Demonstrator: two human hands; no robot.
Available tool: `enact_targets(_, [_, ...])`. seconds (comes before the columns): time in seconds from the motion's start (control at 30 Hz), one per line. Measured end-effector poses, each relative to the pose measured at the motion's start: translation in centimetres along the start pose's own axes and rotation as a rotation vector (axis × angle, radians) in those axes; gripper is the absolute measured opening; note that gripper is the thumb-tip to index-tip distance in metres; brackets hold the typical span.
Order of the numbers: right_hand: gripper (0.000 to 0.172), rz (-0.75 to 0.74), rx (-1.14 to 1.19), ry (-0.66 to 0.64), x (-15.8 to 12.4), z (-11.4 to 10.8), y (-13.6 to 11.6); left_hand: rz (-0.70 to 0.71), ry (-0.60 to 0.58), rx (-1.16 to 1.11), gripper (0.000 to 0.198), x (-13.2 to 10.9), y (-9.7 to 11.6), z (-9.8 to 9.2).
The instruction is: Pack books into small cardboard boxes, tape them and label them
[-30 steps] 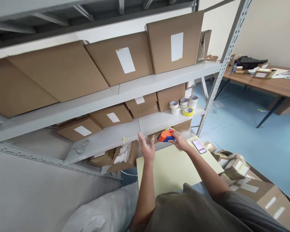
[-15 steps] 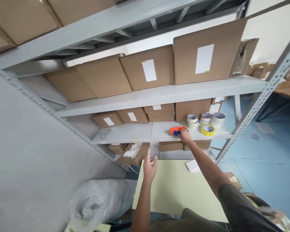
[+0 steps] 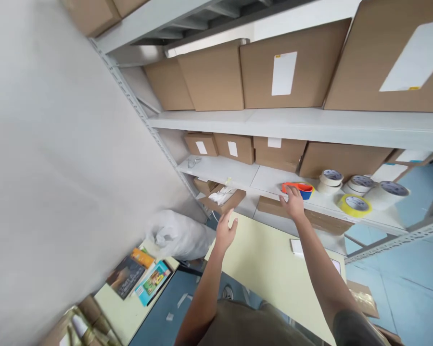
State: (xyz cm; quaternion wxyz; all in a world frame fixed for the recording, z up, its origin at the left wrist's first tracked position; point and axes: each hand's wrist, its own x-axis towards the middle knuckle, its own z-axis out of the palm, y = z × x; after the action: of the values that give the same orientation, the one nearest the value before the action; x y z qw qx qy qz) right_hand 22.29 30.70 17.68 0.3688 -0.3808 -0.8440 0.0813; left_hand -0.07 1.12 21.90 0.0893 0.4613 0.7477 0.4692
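Your right hand (image 3: 294, 203) rests on the orange-and-blue plastic tape dispenser (image 3: 303, 189) on the grey metal shelf (image 3: 234, 174), grip unclear; your left hand (image 3: 226, 233) hovers spread above the pale-yellow worktop (image 3: 270, 269).

Large labelled cardboard boxes (image 3: 274, 72) are lining the upper shelf (image 3: 292, 122). Smaller boxes (image 3: 234, 146) are sitting at the back of the middle shelf (image 3: 223, 168). White tape rolls (image 3: 331, 177) and a yellow tape roll (image 3: 354, 204) are lying toward its right end. An open box (image 3: 222, 197) of white items is standing below, left. A white bag (image 3: 180, 235) is slumping by the left wall (image 3: 57, 168). Books (image 3: 140, 276) are lying on a small table (image 3: 128, 307), near left. A white card (image 3: 296, 246) is lying on the pale yellow tabletop (image 3: 274, 269).
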Motion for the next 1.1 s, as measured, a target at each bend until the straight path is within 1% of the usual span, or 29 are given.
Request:
enact_targets(0.13, [0.06,-0.073,0.166,-0.03,-3.3,1.9,-3.6,-0.06,0.001,0.055,0.043,-2.3,-2.4,-1.2])
enact_targets(0.2, [0.057,-0.106,0.23,-0.077,-5.1,3.3,-5.8,-0.094,-0.004,0.088,0.043,-3.6,-4.0,-1.9])
enact_targets(0.3, [0.054,-0.146,0.291,-0.187,-7.6,5.9,-9.3,-0.145,0.004,0.129,0.045,-5.6,-6.1,-3.2])
enact_targets(0.4, [0.052,-0.192,0.328,-0.279,-9.7,8.6,-12.9,-0.183,0.043,0.147,0.045,-7.6,-7.8,-5.0])
enact_targets(0.5, [0.05,-0.266,0.359,-0.35,-11.7,11.2,-17.1,-0.233,0.083,0.149,0.046,-9.5,-9.4,-7.5])
enact_targets(0.6, [0.048,-0.347,0.383,-0.435,-13.7,13.9,-22.4,-0.286,0.139,0.147,0.048,-11.5,-11.7,-11.0])
enact_targets(0.7, [0.046,-0.402,0.4,-0.511,-15.8,16.5,-28.6,-0.323,0.216,0.137,0.049,-13.8,-14.7,-15.5])
enact_targets(0.8, [0.048,-0.435,0.419,-0.578,-17.8,19.0,-34.7,-0.384,0.301,0.136,0.05,-16.4,-18.3,-20.7])
enact_targets(0.93, [0.053,-0.485,0.459,-0.659,-20.3,22.7,-42.2,-0.489,0.421,0.122,0.05,-20.1,-23.5,-27.2])
enact_targets(1.03, [0.056,-0.516,0.479,-0.718,-21.7,25.6,-47.8,-0.55,0.484,0.085,0.05,-23.4,-27.3,-31.2])
enact_targets(1.1, [0.057,-0.535,0.482,-0.763,-22.5,27.3,-51.5,-0.611,0.509,0.052,0.05,-25.7,-29.6,-33.3])
